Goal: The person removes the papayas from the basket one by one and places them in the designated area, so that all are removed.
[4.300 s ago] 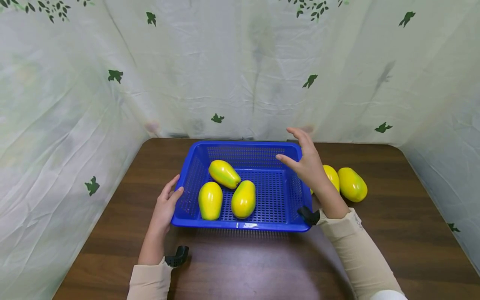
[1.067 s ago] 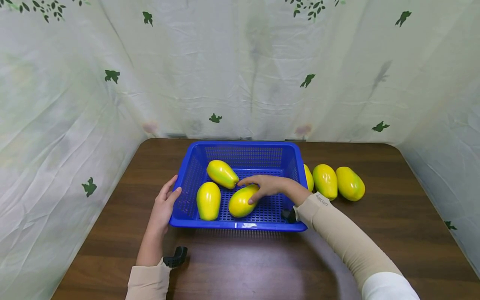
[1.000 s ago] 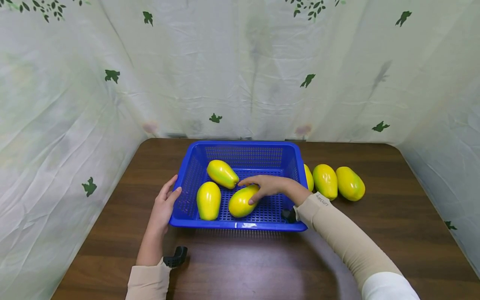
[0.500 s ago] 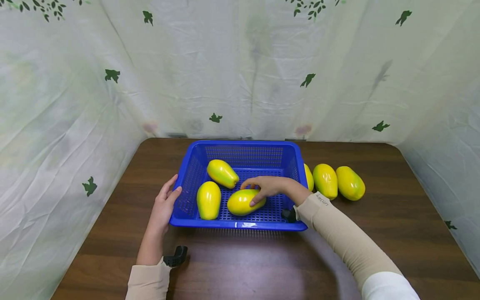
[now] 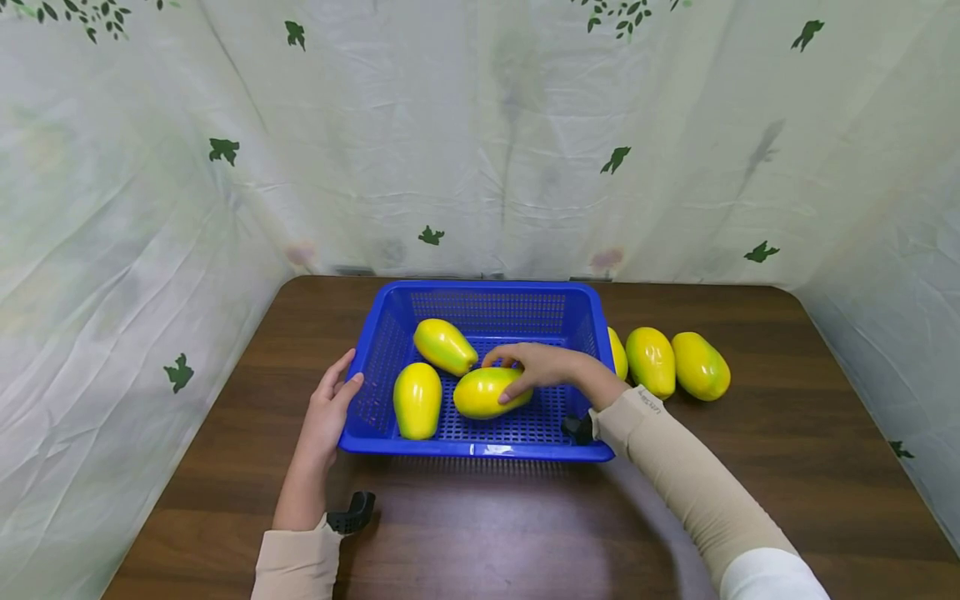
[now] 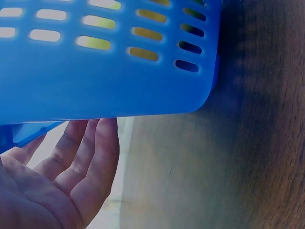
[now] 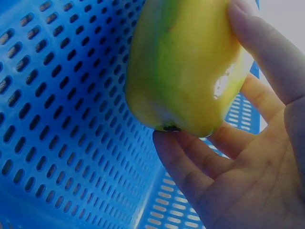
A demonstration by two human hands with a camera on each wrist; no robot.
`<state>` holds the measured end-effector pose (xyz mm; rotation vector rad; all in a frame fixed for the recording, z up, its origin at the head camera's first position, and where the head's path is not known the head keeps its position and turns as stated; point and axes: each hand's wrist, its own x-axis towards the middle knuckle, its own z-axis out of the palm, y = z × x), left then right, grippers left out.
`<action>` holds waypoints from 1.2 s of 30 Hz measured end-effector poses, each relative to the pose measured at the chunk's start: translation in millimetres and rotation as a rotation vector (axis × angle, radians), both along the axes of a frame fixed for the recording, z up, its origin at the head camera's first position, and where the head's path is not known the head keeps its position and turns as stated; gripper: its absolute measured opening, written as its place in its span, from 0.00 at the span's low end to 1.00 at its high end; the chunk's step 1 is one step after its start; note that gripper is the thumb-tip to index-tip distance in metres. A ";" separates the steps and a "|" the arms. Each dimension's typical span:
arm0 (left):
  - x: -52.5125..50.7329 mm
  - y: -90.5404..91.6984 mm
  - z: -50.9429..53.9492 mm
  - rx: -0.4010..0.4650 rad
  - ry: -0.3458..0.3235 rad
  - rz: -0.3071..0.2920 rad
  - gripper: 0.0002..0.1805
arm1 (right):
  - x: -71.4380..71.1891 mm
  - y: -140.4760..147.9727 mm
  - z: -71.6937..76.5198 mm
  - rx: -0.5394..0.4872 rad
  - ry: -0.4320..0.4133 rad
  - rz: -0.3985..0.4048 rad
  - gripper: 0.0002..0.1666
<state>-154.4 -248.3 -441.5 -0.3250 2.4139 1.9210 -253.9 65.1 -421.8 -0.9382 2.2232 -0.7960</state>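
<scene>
A blue perforated plastic basket (image 5: 483, 451) stands on the table with three glossy yellow-green papayas inside. One papaya (image 5: 444, 347) lies at the back left, another papaya (image 5: 417, 401) at the front left. My right hand (image 5: 543, 365) grips the third papaya (image 5: 486, 393), thumb on the near side and fingers over the far side. In the right wrist view this papaya (image 7: 183, 67) appears large, its dark-spotted end by the fingertips. At the basket's left side, my left hand (image 5: 335, 408) holds the rim, thumb on top; its fingers lie against the outside in the left wrist view.
Right of the basket, three more papayas lie on the brown wooden table (image 5: 780, 467): a papaya (image 5: 618, 357) partly hidden by the basket wall, a papaya (image 5: 651, 362) and a papaya (image 5: 701, 367). A pale patterned curtain (image 5: 480, 142) encloses the back and sides.
My right hand has come down from above the basket's right side and taken hold of the right-hand papaya. That papaya has turned sideways and risen slightly. The left hand stays on the rim.
</scene>
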 end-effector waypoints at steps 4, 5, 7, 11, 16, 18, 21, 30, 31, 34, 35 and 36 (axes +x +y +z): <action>0.5 0.4 -0.2 0.008 0.006 -0.001 0.29 | 1.4 1.3 3.7 -0.071 0.012 -0.017 0.31; 0.6 0.4 -0.2 0.009 0.008 -0.002 0.29 | 1.8 1.6 4.6 -0.087 0.016 -0.025 0.31; 0.7 0.1 -0.5 0.008 0.007 -0.001 0.29 | 2.7 2.3 6.5 -0.120 0.025 -0.047 0.31; 0.4 -0.5 -1.2 0.008 0.006 -0.001 0.29 | 3.0 3.8 8.1 -0.162 0.047 -0.104 0.31; -0.7 -0.7 -1.4 0.011 0.003 0.003 0.29 | 2.8 5.3 9.9 -0.214 0.076 -0.164 0.32; -1.0 -0.7 -1.5 0.012 0.001 0.004 0.29 | 2.9 6.3 11.0 -0.233 0.084 -0.189 0.33; -0.5 -0.1 -1.2 0.014 0.005 -0.001 0.29 | 2.5 8.8 11.7 -0.263 0.096 -0.225 0.33; -0.8 -0.2 -1.0 0.009 -0.002 0.001 0.30 | 8.2 12.3 21.2 -0.366 0.116 -0.276 0.34; -0.7 -0.2 -1.0 0.009 -0.001 0.000 0.30 | 11.8 11.9 25.9 -0.372 0.117 -0.284 0.33; -0.9 -0.3 -1.1 0.006 0.002 0.000 0.30 | 22.9 11.7 40.7 -0.393 0.141 -0.300 0.32; -1.0 -0.3 -1.2 0.006 0.003 0.000 0.29 | 26.1 11.8 45.2 -0.403 0.148 -0.306 0.32; -1.1 -0.3 -1.2 0.006 0.003 0.001 0.29 | 28.4 12.3 48.4 -0.413 0.161 -0.307 0.31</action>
